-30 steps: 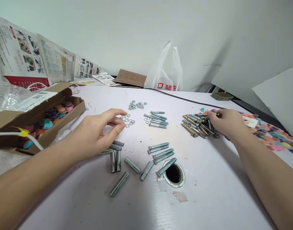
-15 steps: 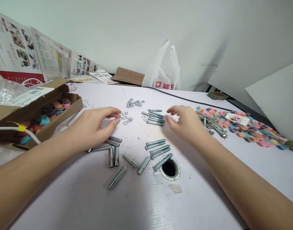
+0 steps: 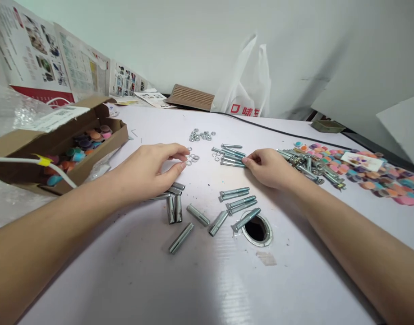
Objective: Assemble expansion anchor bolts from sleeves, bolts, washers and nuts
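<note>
My left hand (image 3: 156, 167) hovers at the small pile of flat washers (image 3: 193, 158), thumb and forefinger apart, nothing visible between them. To the right, my right hand (image 3: 269, 167) has its thumb and forefinger pinched at the threaded end of a steel bolt (image 3: 232, 164) in the upper bolt group. The bolt still lies among the others, beside a few thin rings (image 3: 216, 156). Hex nuts (image 3: 202, 135) sit behind the washers. Nearer me lie several more bolts (image 3: 242, 205) and slotted metal sleeves (image 3: 181, 238); my left hand partly hides some sleeves.
A cardboard box (image 3: 121, 135) with coloured discs stands at left. On the right are a heap of assembled anchor bolts (image 3: 310, 164) and scattered coloured discs (image 3: 372, 180). A round table hole (image 3: 257, 228) lies near the front bolts. A white plastic bag (image 3: 241, 85) and black cable (image 3: 271, 129) are behind.
My right hand's thumb and forefinger have closed at a bolt's end. My left hand stays by the washers, its finger gap much the same. The whole view has shifted slightly.
</note>
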### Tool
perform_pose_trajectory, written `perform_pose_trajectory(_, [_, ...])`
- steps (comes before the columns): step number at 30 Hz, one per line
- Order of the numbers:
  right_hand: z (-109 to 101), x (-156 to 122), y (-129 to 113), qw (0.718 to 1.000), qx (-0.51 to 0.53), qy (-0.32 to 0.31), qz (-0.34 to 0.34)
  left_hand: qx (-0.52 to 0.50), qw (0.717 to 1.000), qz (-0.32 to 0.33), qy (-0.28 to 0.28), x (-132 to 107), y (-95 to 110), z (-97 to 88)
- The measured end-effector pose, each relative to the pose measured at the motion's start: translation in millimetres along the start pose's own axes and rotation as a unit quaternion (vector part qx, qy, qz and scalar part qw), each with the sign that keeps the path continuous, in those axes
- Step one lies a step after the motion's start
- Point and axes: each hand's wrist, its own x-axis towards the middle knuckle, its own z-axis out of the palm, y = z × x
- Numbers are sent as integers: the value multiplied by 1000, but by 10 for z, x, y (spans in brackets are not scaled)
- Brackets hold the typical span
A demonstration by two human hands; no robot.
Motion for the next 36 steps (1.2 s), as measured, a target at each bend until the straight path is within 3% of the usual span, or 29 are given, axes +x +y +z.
perform_pose_trajectory(5, [-37,-31,-51,995,-13,98,-20,16,1000,16,6,-18,75,21])
perform_pose_trajectory(9, [-30,-150,-298,972,-19,190,-136,35,996,75,45,-65,174,67])
perform_pose_trajectory(12, [9,-321,-582,955,-29,199,-218,44,988,132,64,-91,208,128])
perform_pose_trajectory(15, [31,-502,-835,944,-48,195,-263,26,987,156,38,-90,216,149])
perform_pose_trajectory(18, [27,-571,-968,934,-58,204,-288,2,991,124,43,-80,225,128])
perform_pose_trajectory(21, [35,-428,-942,923,-11,208,-322,-45,994,78,65,-69,235,133])
perform_pose_trajectory(23, [74,-247,-849,919,40,217,-326,-108,992,36,57,-54,235,163])
perform_pose_trajectory(27, [214,34,-627,961,32,155,-225,-205,977,-48,23,-11,200,211])
perform_pose_trajectory(29, [270,77,-560,974,18,112,-198,-198,979,-57,0,5,171,214])
perform_pose_trajectory(32, [293,117,-517,978,-1,104,-181,-175,982,-64,-31,18,135,208])
perform_pose_trajectory(36, [221,287,-520,975,-3,77,-207,-157,985,-67,-37,21,115,197])
